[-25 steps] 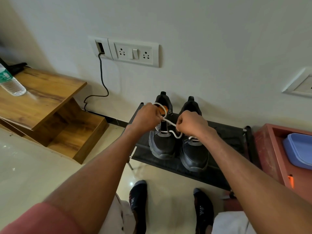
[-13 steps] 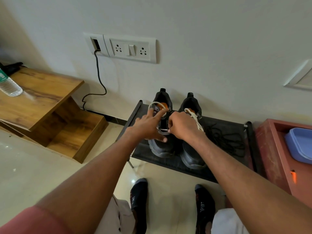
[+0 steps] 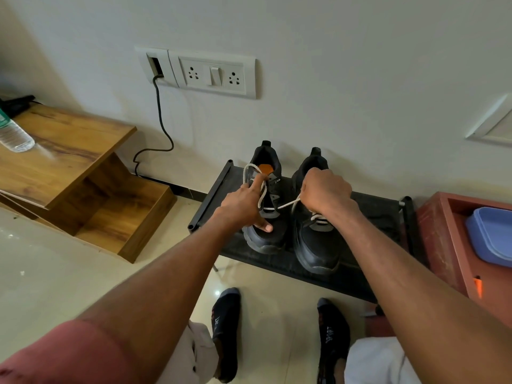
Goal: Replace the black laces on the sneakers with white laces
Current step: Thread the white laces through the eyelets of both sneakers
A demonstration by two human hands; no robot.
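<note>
A: Where do the two black mesh sneakers stand?

B: Side by side on a low black fabric shoe rack, heels to the pale wall, toes toward the person.

A: And the off-white cord lace?

B: It runs through the left-hand sneaker and loops above its orange insole. One strand crosses the gap toward the right hand.

A: What are the hands doing?

B: The left hand lies over that sneaker's tongue with the forefinger straight, poking up through the loop, the thumb down by the toe. Its other fingers are hidden behind the hand, so whether they grasp anything cannot be told. The right hand's fingers are clenched around the strand above the right-hand sneaker, drawing it taut.

A: What crowds the spot?

B: Both forearms cover part of the rack and the sneakers' near sides. To the right, just beside the rack, is a reddish-brown open box with a lilac plastic tub in it. To the left is a stepped wooden shelf unit with a clear plastic bottle lying on top. On the wall above is a white socket panel, a dark cable hanging from it toward the floor. The person's feet in black socks rest on the glossy cream floor tiles before the rack.
</note>
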